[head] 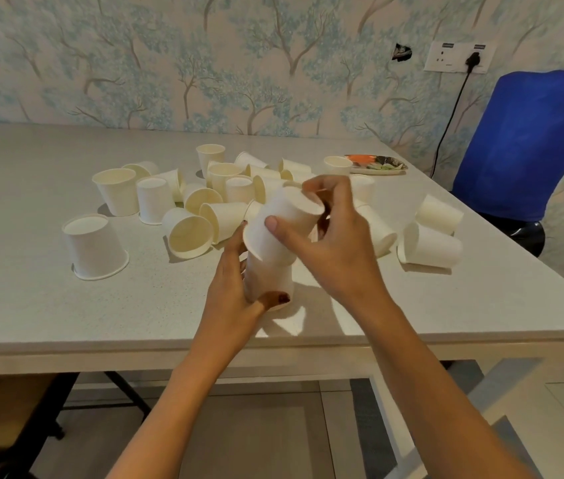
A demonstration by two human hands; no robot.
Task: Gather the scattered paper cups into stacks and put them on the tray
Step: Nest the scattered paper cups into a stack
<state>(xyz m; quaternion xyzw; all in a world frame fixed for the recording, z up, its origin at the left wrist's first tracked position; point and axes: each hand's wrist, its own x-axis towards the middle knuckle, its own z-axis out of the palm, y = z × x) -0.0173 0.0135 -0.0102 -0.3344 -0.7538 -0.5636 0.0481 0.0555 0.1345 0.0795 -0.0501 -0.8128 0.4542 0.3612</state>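
Two hands meet over the near middle of the pale table (31, 299), both busy with white paper cups. Largest thing in play is that table, running back to a wall papered with blue trees; a blue chair (522, 143) stands at its far right corner, under a wall socket (458, 57) with a black plug and cord.

Across the far middle of the table lies the scatter of cups (190, 202) — some upright, some upside down, many tipped on their sides and touching one another. One upside-down cup (95, 247) sits apart at the left, and two more lie on their sides at the right edge (432, 243).

Now the hands. Left hand (235, 292) comes up from below, fingers wrapped around a lower cup (273, 281) that stands bottom-up just above the tabletop, thumb pressed across its rim end. Right hand (329, 243) reaches over from the right and grips a tilted cup (284, 223) — thumb flat on its side, fingertips curled over its closed end. The tilted cup's open mouth sits over the top of the lower one, slanted, not squared up.

Smallest and farthest: the patterned tray (382, 165) near the wall, well beyond the hands, with a single cup (337, 164) at its left end.
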